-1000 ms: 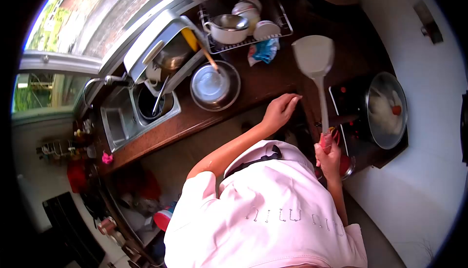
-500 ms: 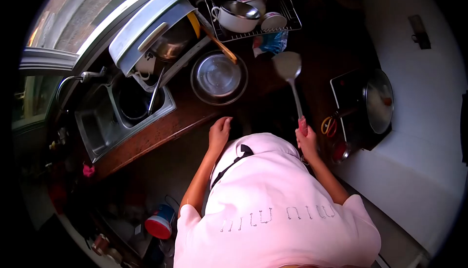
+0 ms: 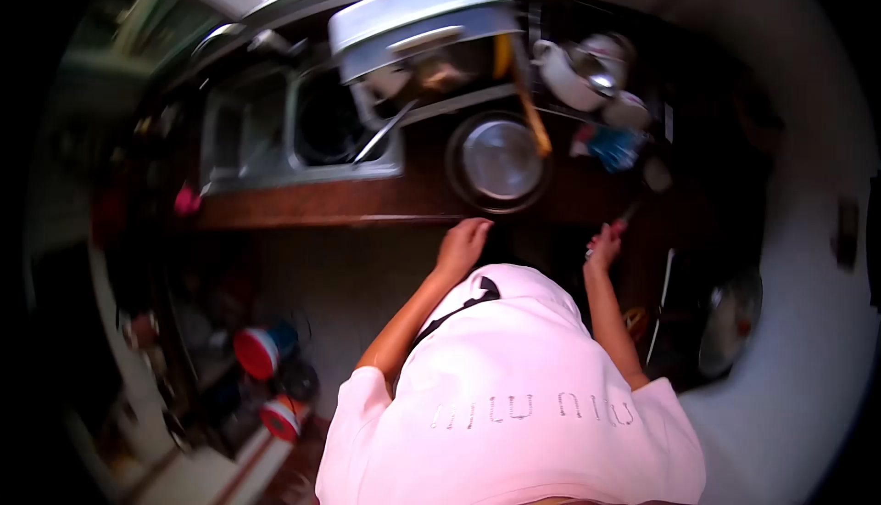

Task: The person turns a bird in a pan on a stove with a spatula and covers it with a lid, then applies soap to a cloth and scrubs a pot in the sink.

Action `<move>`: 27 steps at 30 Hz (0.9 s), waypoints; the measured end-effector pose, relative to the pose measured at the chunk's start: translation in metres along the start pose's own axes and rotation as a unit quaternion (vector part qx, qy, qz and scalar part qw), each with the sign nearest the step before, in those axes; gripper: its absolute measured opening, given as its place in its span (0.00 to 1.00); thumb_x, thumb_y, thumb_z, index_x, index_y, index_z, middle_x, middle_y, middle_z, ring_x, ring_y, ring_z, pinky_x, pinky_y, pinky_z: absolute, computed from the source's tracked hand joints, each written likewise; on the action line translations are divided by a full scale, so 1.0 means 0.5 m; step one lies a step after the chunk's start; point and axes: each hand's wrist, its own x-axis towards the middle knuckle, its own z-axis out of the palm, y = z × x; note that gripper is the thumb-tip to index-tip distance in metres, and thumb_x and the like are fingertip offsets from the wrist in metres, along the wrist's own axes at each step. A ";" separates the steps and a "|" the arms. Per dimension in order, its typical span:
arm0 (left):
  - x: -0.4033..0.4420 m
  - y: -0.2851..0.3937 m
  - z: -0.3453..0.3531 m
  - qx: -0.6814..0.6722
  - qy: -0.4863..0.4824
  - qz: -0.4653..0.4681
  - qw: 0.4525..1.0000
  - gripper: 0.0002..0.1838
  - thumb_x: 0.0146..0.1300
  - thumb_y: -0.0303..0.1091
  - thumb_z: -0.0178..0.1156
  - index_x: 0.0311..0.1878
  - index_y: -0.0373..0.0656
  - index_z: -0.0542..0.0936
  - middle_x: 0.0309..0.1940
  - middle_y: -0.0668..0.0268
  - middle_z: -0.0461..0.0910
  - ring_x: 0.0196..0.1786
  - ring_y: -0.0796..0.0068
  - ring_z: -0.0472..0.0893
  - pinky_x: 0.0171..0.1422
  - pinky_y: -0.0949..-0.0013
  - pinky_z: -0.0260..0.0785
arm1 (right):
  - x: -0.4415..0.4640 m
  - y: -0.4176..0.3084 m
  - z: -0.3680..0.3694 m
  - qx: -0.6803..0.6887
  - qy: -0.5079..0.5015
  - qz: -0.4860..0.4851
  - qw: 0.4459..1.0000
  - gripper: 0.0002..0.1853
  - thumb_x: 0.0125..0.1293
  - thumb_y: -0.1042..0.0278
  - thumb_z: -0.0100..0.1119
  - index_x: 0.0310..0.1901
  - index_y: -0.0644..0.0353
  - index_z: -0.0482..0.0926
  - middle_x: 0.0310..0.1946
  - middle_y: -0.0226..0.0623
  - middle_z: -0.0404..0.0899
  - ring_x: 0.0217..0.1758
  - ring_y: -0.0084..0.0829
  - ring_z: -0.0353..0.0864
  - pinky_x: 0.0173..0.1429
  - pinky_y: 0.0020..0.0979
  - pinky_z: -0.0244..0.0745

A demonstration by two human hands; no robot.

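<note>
My right hand [image 3: 603, 246] is closed around the handle of a metal spatula [image 3: 631, 210]. Its pale, wide blade end points up and to the right, smeared by motion. Close to the counter's front edge, my left hand [image 3: 463, 246] holds nothing, its fingers loosely bent. Just beyond that hand sits a round metal lid or shallow dish [image 3: 503, 161] on the dark counter [image 3: 312, 204]. A wooden utensil [image 3: 530, 115] leans with its tip over the dish's right rim.
A double sink [image 3: 243, 133] lies left, holding a dark pan. Behind stands a grey-white dish box [image 3: 422, 14] with crockery inside. White enamel pot [image 3: 562, 78], bowls and a blue packet [image 3: 615, 147] are at back right. A lidded pan [image 3: 730, 326] sits on the right; red-topped containers [image 3: 257, 352] stand low left.
The head view has swung left and blurred, so the counter appears rotated and shifted right. The spatula stays in my right hand, now nearer the blue packet in view.
</note>
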 end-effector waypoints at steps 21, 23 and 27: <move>-0.134 -0.152 -0.191 -0.006 0.187 -0.052 0.981 0.11 0.67 0.34 0.53 0.42 0.40 0.82 0.38 0.56 0.81 0.42 0.54 0.81 0.46 0.61 0.73 | -0.036 0.003 0.090 -0.380 -0.034 -0.016 0.924 0.16 0.68 0.53 0.52 0.40 0.60 0.73 0.26 0.36 0.74 0.21 0.30 0.72 0.20 0.31 0.68; -0.160 -0.180 -0.264 0.007 0.199 -0.055 0.978 0.11 0.67 0.35 0.53 0.41 0.40 0.82 0.37 0.56 0.81 0.42 0.54 0.81 0.45 0.62 0.73 | -0.051 0.098 0.089 -0.430 -0.112 -0.129 0.886 0.15 0.66 0.57 0.55 0.37 0.62 0.71 0.27 0.40 0.74 0.26 0.32 0.73 0.30 0.33 0.70; -0.222 -0.259 -0.395 0.004 0.261 -0.049 0.964 0.11 0.67 0.34 0.53 0.41 0.39 0.82 0.36 0.55 0.81 0.39 0.56 0.81 0.43 0.63 0.73 | -0.295 0.124 0.219 -0.416 -0.273 -0.176 0.849 0.13 0.63 0.62 0.61 0.30 0.62 0.72 0.24 0.36 0.71 0.28 0.28 0.68 0.37 0.32 0.68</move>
